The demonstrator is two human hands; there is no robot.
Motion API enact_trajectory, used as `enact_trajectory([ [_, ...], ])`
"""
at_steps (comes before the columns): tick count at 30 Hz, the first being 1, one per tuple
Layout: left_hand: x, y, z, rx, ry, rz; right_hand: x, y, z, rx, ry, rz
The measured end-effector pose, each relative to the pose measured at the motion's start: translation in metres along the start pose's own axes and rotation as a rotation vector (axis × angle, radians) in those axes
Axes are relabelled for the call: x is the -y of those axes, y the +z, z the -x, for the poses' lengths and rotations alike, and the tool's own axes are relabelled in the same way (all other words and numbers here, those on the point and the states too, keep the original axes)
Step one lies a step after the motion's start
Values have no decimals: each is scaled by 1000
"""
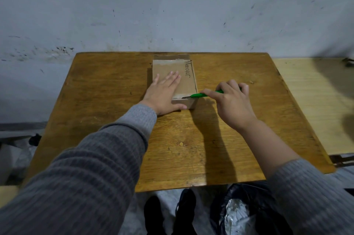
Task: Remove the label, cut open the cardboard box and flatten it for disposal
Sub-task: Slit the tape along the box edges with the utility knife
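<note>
The right hand [232,102] is closed around a green-handled knife [206,94], its blade tip touching the near top edge of the cardboard box [186,83]. The left hand [164,93] lies open and flat on the box's lid, fingers spread, holding nothing. The box is shut; its contents cannot be seen. Handwriting along the lid's right edge reads "Mansyur". The box sits on the wooden table [115,85], toward its far side. A black bag [245,211] below the table's near edge holds crumpled silvery material.

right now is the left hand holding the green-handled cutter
No, the left hand lies flat on top of the brown cardboard box, while the right hand grips the green-handled cutter.
</note>
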State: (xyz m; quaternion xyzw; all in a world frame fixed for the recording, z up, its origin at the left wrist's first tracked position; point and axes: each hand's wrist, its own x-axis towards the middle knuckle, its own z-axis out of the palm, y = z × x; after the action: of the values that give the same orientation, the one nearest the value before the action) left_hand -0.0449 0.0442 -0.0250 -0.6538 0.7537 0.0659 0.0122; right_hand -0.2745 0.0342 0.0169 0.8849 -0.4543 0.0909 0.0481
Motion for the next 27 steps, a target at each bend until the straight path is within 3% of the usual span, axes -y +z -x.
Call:
enact_trajectory([
  [17,0,5,2,-67,-13,-10,-32,-20,3,75,7,31],
  [23,7,-7,7,-49,15,181,-18,-22,-5,-2,14,-83],
  [27,21,-8,15,-49,-17,45,0,-15,-9,21,-44,-110],
])
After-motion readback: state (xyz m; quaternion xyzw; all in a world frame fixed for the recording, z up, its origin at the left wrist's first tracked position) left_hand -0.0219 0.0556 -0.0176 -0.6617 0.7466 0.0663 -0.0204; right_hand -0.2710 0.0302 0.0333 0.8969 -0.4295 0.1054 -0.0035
